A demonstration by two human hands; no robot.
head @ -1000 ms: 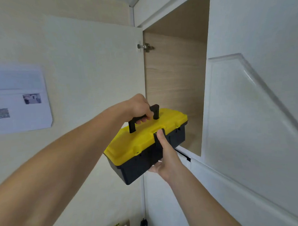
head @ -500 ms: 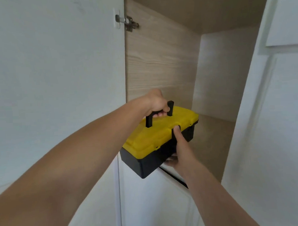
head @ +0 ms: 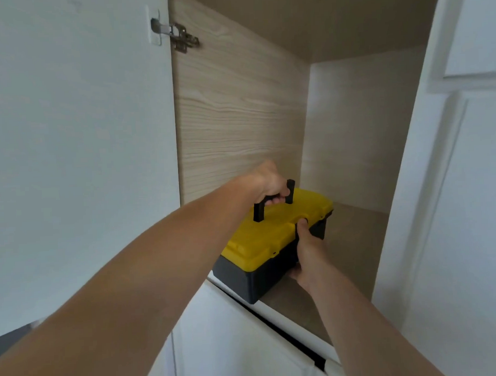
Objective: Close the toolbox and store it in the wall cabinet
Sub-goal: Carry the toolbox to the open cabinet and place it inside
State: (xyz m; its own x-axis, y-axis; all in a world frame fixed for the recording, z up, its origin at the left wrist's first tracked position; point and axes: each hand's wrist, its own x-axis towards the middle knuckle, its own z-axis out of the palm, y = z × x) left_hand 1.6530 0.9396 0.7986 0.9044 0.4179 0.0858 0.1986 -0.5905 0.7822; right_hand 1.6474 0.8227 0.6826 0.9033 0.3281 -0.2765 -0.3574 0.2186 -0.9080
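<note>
While the left hand [head: 269,184] grips the black handle [head: 273,203] and the right hand [head: 307,249] clasps the near long side, the closed toolbox [head: 275,243] straddles the cabinet shelf's [head: 354,240] front edge, its long axis pointing inward toward the back-right corner, so a push along it seems needed.

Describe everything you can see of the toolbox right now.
The toolbox is a small plastic-looking case: a yellow lid, shut, over a black base, with a black carry handle raised on top. It sits roughly level, angled into the open cabinet, its far end over the shelf and its near corner overhanging the front edge. Whether it rests on the shelf is unclear. The left hand grips the handle; the right hand holds its front side, thumb at the lid's edge.
</note>
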